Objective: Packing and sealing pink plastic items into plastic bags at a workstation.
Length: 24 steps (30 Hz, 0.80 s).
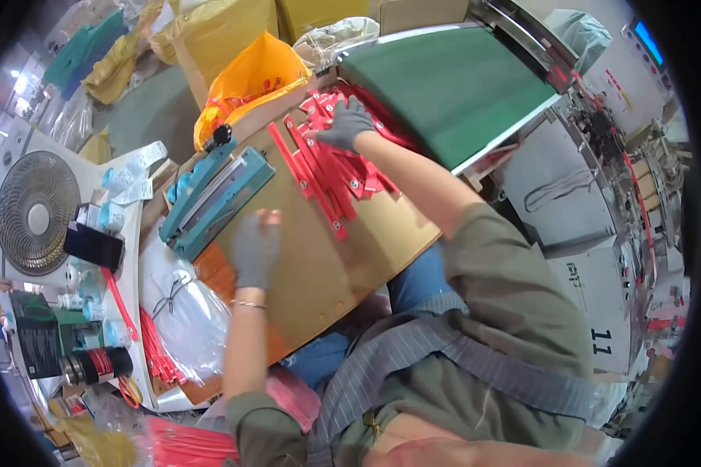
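Note:
My right hand [346, 125], in a grey glove, rests with spread fingers on the far part of a pile of flat red strips [331, 175] with round white marks. The strips lie loosely across a brown cardboard sheet [366, 261]. My left hand [255, 251], also gloved with bare fingertips, is over the cardboard nearer to me, apart from the pile. Its fingers reach forward, slightly blurred, and nothing shows in them. Just beyond it stands a teal long-armed device [222, 198] that looks like a hand bag sealer, with a black knob on top.
An orange bag [253, 74] with red pieces stands behind the cardboard. A green conveyor belt [452, 89] runs at the far right. On the left are a fan [39, 214], a dark phone [93, 246], clear plastic bags [191, 327] and a black bottle [97, 364].

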Motion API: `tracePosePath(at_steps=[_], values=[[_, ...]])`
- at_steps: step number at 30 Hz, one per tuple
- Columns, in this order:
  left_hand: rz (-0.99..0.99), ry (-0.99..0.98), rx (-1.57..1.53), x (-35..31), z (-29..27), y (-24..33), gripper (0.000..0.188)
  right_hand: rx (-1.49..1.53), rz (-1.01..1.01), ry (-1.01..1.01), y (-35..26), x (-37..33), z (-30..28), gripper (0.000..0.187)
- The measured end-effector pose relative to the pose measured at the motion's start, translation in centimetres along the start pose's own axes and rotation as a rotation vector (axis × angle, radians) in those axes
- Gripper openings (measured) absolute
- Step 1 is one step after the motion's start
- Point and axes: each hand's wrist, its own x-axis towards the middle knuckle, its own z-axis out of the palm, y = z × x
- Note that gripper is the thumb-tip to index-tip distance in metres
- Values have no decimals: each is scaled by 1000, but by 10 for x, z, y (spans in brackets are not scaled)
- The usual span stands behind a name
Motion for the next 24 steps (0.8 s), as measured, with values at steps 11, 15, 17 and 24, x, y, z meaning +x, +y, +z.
tracePosePath(at_steps=[11,15,17,24], values=[[-307,178,-304,122,143,61,84,377,322,-300,78,46,36,80],[-315,197,-603,122,148,88,79,336,197,-262,51,8,25,76],[-338,129,-728,114,137,75,72,602,168,-466,28,-21,29,79],[-582,-246,-1135,-35,83,48,47,1265,245,-884,28,-133,22,53]])
